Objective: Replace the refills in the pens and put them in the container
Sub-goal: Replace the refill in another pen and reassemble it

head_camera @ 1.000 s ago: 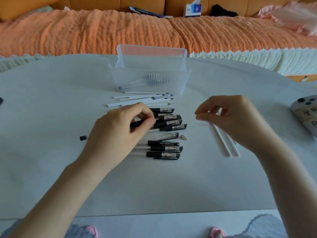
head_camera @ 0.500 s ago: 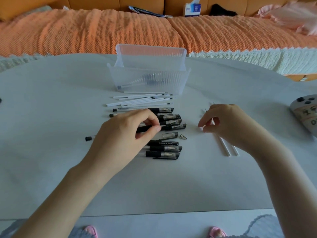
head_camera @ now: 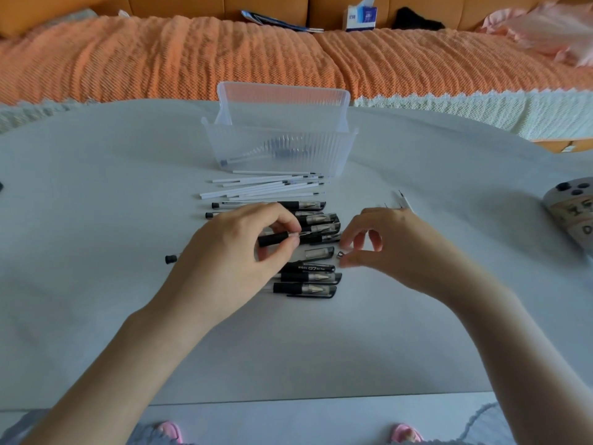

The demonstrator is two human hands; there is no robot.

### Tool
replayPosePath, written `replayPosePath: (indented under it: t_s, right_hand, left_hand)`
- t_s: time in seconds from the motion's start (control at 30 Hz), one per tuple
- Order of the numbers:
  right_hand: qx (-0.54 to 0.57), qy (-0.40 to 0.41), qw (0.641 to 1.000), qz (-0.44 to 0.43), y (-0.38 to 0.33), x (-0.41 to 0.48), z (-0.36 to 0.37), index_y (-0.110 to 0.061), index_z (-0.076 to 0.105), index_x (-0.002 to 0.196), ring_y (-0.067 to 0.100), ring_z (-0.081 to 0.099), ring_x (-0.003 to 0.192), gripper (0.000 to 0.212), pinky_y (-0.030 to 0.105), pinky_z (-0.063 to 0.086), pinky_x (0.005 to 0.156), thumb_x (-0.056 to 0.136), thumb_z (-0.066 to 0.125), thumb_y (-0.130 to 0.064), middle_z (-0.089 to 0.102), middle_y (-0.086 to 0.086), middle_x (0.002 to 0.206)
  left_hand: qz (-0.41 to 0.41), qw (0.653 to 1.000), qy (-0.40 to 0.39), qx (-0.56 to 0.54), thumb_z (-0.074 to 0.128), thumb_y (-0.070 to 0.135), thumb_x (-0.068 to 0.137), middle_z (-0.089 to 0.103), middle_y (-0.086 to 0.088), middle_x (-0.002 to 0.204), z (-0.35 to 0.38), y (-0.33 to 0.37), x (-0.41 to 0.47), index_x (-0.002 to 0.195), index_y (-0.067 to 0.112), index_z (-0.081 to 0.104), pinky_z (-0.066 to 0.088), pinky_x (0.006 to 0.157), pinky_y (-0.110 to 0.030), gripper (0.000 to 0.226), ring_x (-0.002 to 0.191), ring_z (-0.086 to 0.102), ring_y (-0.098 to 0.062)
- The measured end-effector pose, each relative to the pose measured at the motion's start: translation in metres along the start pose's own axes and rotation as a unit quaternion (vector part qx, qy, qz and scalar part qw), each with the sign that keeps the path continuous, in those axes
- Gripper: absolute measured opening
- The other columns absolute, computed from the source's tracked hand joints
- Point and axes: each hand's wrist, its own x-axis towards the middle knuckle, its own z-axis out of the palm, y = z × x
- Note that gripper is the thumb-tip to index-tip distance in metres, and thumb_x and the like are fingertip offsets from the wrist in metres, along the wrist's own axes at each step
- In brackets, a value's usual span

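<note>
My left hand (head_camera: 231, 255) grips a pen barrel (head_camera: 274, 238), nose pointing right, ready for its tip. My right hand (head_camera: 394, 248) brackets the loose metal tip (head_camera: 340, 255) with thumb and finger; I cannot tell if it is pinched.

A clear ribbed container (head_camera: 327, 152) stands at the far side, its lid (head_camera: 282, 101) upright behind it and one pen (head_camera: 244, 157) lying inside. Just in front lies a loose bundle of white refills (head_camera: 263, 186), roughly parallel. Nearer, black capped pens (head_camera: 309, 217) lie side by side, caps to the right, with three more capped pens (head_camera: 308, 278) below them. Between the groups lie a loose clear cap (head_camera: 319, 252) and a small metal tip (head_camera: 340, 255). The left hand (head_camera: 231, 252) pinches an uncapped pen (head_camera: 276, 239), held level.
</note>
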Motion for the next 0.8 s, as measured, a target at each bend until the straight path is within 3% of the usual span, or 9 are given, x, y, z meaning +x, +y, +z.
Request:
replayPosePath:
  t_s: [0.1, 0.2, 0.33, 0.47, 0.6, 0.8]
  right_hand:
    - [-0.014, 0.001, 1.000, -0.014, -0.001, 0.001, 0.003, -0.032, 0.065, 0.077, -0.003, 0.047, 0.064, 0.008, 0.023, 0.040, 0.066, 0.077, 0.073, -0.033, 0.057, -0.018, 0.075]
    - [-0.016, 0.014, 1.000, -0.020, -0.001, 0.001, 0.001, -0.030, 0.066, 0.078, -0.002, 0.051, 0.066, 0.005, 0.018, 0.039, 0.065, 0.081, 0.070, -0.029, 0.059, -0.019, 0.074]
    - [0.109, 0.074, 0.991, -0.038, -0.008, -0.003, -0.010, -0.021, 0.068, 0.078, -0.003, 0.056, 0.065, 0.004, 0.007, 0.038, 0.061, 0.079, 0.072, -0.019, 0.065, -0.016, 0.068]
    - [0.185, 0.065, 0.979, -0.058, -0.016, -0.003, -0.007, -0.021, 0.068, 0.076, 0.000, 0.058, 0.063, 0.009, 0.012, 0.042, 0.061, 0.076, 0.075, -0.015, 0.067, -0.013, 0.068]
    - [0.202, 0.060, 0.976, -0.062, -0.019, 0.000, -0.002, -0.020, 0.069, 0.079, 0.005, 0.059, 0.066, 0.009, 0.018, 0.046, 0.066, 0.076, 0.075, -0.014, 0.066, -0.012, 0.068]
    - [0.197, 0.067, 0.976, -0.066, -0.022, -0.001, -0.002, -0.020, 0.068, 0.080, 0.000, 0.055, 0.063, 0.009, 0.013, 0.043, 0.063, 0.078, 0.074, -0.014, 0.065, -0.011, 0.068]
  left_hand:
    - [0.004, 1.000, -0.005, -0.003, 0.062, 0.034, 0.085, 0.063, 0.022, 0.088, 0.001, -0.001, 0.000, 0.091, 0.033, 0.062, 0.037, 0.066, -0.008, 0.007, 0.079, 0.054, 0.004]
    - [0.006, 1.000, -0.007, -0.008, 0.067, 0.025, 0.084, 0.063, 0.021, 0.091, 0.000, -0.001, 0.000, 0.095, 0.029, 0.064, 0.040, 0.072, -0.008, 0.011, 0.084, 0.054, 0.006]
    - [0.007, 1.000, -0.011, -0.028, 0.067, 0.025, 0.083, 0.062, 0.024, 0.089, 0.000, -0.001, 0.001, 0.095, 0.026, 0.065, 0.044, 0.074, -0.011, 0.012, 0.085, 0.057, 0.005]
    - [-0.002, 0.999, -0.019, -0.042, 0.068, 0.028, 0.080, 0.060, 0.028, 0.085, 0.001, 0.000, 0.002, 0.093, 0.025, 0.065, 0.038, 0.069, -0.003, 0.013, 0.083, 0.057, 0.009]
    - [0.001, 0.999, -0.013, -0.044, 0.069, 0.028, 0.079, 0.061, 0.027, 0.086, 0.002, 0.000, 0.002, 0.093, 0.024, 0.067, 0.046, 0.074, -0.012, 0.015, 0.083, 0.058, 0.007]
    - [0.003, 0.999, -0.008, -0.044, 0.069, 0.028, 0.080, 0.063, 0.023, 0.086, 0.002, 0.002, 0.002, 0.093, 0.024, 0.067, 0.047, 0.075, -0.019, 0.014, 0.081, 0.058, 0.005]
